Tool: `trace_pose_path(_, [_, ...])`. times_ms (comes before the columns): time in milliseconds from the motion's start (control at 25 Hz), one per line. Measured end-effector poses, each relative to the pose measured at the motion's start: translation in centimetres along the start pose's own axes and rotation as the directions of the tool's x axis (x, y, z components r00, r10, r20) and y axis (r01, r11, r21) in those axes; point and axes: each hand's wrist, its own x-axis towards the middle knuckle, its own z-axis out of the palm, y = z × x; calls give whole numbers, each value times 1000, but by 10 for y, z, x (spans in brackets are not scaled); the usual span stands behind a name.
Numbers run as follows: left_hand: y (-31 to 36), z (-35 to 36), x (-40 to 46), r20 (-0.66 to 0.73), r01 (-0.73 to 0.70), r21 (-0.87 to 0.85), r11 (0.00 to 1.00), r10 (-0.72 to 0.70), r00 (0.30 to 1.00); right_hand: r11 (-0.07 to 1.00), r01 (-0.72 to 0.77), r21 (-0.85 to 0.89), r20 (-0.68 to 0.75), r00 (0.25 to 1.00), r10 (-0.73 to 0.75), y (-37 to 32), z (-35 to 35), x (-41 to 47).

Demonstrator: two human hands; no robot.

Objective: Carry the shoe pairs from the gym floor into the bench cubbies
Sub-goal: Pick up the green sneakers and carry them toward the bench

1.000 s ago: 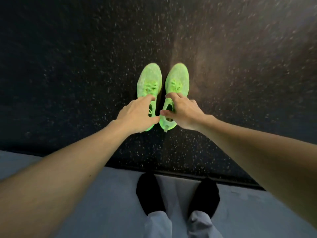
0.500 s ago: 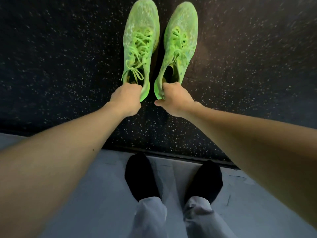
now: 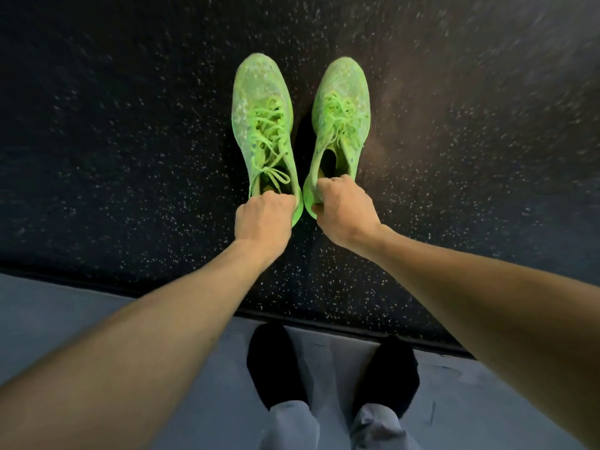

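Over on the left, the left hand point(image 3: 263, 219) is balled up at the heel of the left shoe point(image 3: 263, 125), its fingers point(image 3: 279, 199) curled over the back rim of the collar and pinching it; the fingertips themselves are tucked out of sight inside the opening. That neon green shoe stretches away beyond the fingers, toe pointing to the far side, laces loose and a bow lying just ahead of the knuckles. Whether the sole rests on the speckled black floor point(image 3: 130, 141) or hangs just above it, I cannot tell.

Across a narrow dark gap sits its twin. The right shoe point(image 3: 341, 112) also runs away past the fingers, toe far, roughly parallel to the first and not touching it. The right hand point(image 3: 345, 211) has it by the heel: fingers point(image 3: 334, 185) curled down into the collar, thumb wrapped under the heel's back edge, a firm pinch on the rim.

Nearer than both hands, a dark strip point(image 3: 357, 329) marks where the speckled floor meets a grey surface point(image 3: 97, 319). On that grey stand two feet in black socks point(image 3: 276, 362), with pale grey trouser legs point(image 3: 292, 423) at the bottom edge.
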Motion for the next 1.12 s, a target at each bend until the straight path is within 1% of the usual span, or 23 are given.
trace_pose_path(200, [7,-123,2,-123,-9,40,999,14,992,997,68,-20,-120,990,-70,-34,-119,8])
trace_pose_path(360, [22,-258,-9,-229,-14,88,996,34,973,987,132,-97,-237,960,-151,-72,-250,6])
trace_pose_path(520, [38,-400,-29,-368,-11,129,992,58,928,976,177,-125,-349,913,-210,-116,-383,-7])
trace_pose_path(640, [54,-525,-59,-502,-12,183,983,104,859,967,209,-149,-467,847,-255,-159,-497,-24])
trace_pose_path(720, [65,-605,-87,-580,-18,202,979,135,803,952,244,-184,-536,787,-305,-190,-569,-44])
trace_pose_path(800, [74,-676,-117,-642,-14,227,974,160,750,936,279,-216,-590,726,-353,-218,-636,-64])
trace_pose_path(880, [82,-739,-148,-709,-20,225,974,178,683,916,320,-243,-624,671,-400,-247,-697,-85])
trace_pose_path(960, [90,-802,-188,-750,-39,211,977,187,635,902,342,-262,-650,629,-427,-277,-761,-115])
trace_pose_path(1120, [99,-903,-268,-789,-75,226,971,228,570,882,341,-326,-712,525,-466,-337,-861,-189])
